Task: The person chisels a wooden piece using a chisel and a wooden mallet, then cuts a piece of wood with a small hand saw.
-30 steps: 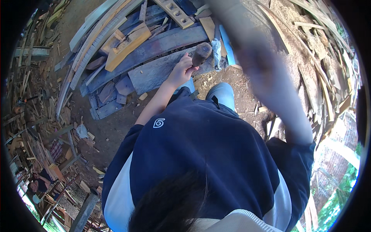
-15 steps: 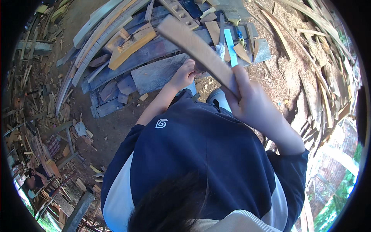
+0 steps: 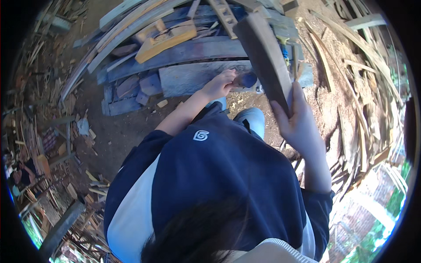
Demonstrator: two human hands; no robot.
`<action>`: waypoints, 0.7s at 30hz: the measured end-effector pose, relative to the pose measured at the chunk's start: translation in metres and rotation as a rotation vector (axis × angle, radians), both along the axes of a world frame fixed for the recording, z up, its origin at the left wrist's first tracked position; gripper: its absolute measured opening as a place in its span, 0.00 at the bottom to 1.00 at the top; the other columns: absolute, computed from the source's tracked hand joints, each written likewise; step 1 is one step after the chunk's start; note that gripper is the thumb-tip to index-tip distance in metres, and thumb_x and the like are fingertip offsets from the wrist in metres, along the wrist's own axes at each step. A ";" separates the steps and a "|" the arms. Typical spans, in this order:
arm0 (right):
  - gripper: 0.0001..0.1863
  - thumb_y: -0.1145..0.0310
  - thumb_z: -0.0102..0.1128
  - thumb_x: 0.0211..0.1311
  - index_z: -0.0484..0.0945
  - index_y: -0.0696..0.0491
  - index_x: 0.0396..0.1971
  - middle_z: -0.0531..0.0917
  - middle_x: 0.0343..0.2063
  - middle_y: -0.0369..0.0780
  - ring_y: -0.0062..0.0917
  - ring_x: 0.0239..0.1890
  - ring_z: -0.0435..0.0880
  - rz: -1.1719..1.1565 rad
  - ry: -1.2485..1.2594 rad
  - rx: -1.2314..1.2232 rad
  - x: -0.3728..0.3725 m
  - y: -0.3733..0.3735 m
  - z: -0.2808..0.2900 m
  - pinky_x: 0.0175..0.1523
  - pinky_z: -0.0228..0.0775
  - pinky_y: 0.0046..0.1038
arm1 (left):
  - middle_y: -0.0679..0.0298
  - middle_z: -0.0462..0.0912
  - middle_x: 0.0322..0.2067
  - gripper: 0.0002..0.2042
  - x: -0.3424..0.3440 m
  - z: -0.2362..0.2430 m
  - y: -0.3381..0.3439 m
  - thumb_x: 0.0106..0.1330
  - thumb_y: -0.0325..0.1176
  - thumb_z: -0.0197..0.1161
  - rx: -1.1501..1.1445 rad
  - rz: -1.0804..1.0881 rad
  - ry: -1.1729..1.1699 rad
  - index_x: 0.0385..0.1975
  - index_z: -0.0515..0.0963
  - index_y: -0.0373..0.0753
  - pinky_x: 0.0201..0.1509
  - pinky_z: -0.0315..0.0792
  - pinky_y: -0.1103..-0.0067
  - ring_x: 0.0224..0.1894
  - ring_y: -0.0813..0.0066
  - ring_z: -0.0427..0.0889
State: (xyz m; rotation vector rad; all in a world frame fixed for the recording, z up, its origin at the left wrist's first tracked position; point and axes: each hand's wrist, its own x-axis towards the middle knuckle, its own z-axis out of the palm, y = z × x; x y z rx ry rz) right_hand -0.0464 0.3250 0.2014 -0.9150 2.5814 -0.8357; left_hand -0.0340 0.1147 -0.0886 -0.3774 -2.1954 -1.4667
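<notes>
My right hand (image 3: 297, 115) is closed round the lower end of a thick wooden bat (image 3: 265, 57), raised and slanting up to the left. My left hand (image 3: 220, 84) grips a short dark piece with a round end (image 3: 246, 79); its lower part is hidden, so I cannot tell its kind. Beneath that hand lies a grey weathered plank (image 3: 184, 79). The bat stands apart from the round end, to its right, and covers part of the bench behind it.
A yellowish notched wood block (image 3: 166, 41) lies on the bench boards (image 3: 144, 63), beside a slotted beam (image 3: 223, 17). A brush with a blue handle (image 3: 285, 51) is partly behind the bat. Wood shavings (image 3: 322, 72) and long offcuts (image 3: 364, 114) cover the right side. Another person (image 3: 25, 173) is far left.
My right hand has moved right, and the bat has swung more upright. The round end by my left hand, mostly hidden before, now shows. The view has shifted slightly.
</notes>
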 end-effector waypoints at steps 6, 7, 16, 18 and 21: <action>0.23 0.66 0.59 0.65 0.71 0.65 0.54 0.83 0.32 0.48 0.34 0.36 0.84 -0.102 0.453 -0.168 0.004 0.000 0.053 0.41 0.75 0.31 | 0.54 0.76 0.35 0.10 0.004 -0.017 -0.002 0.55 0.23 0.69 -0.043 0.029 -0.001 0.36 0.76 0.36 0.69 0.62 0.61 0.49 0.48 0.75; 0.23 0.65 0.57 0.66 0.70 0.67 0.54 0.83 0.35 0.49 0.34 0.39 0.84 -0.131 0.296 -0.453 0.024 -0.006 0.072 0.44 0.75 0.31 | 0.55 0.76 0.35 0.10 -0.001 -0.021 0.001 0.55 0.24 0.69 -0.035 0.007 0.007 0.35 0.76 0.36 0.70 0.62 0.61 0.50 0.49 0.75; 0.21 0.67 0.58 0.65 0.65 0.62 0.53 0.81 0.33 0.58 0.52 0.41 0.81 0.019 -0.068 0.233 -0.008 0.005 0.009 0.44 0.73 0.41 | 0.60 0.73 0.31 0.13 0.004 -0.011 -0.008 0.53 0.16 0.63 -0.168 -0.096 0.030 0.37 0.74 0.39 0.73 0.60 0.60 0.46 0.53 0.73; 0.20 0.71 0.60 0.64 0.66 0.62 0.50 0.81 0.31 0.62 0.54 0.40 0.84 0.074 0.084 0.159 -0.006 0.008 0.031 0.40 0.74 0.39 | 0.60 0.72 0.30 0.14 0.008 -0.007 -0.004 0.53 0.15 0.63 -0.187 -0.112 -0.002 0.36 0.74 0.40 0.73 0.59 0.60 0.46 0.53 0.73; 0.26 0.66 0.62 0.64 0.68 0.65 0.57 0.85 0.35 0.48 0.26 0.43 0.83 -0.177 0.255 -0.257 0.003 0.013 0.048 0.51 0.73 0.30 | 0.57 0.71 0.33 0.13 -0.001 -0.006 -0.003 0.53 0.17 0.66 -0.160 -0.059 0.034 0.36 0.73 0.37 0.69 0.63 0.60 0.44 0.52 0.73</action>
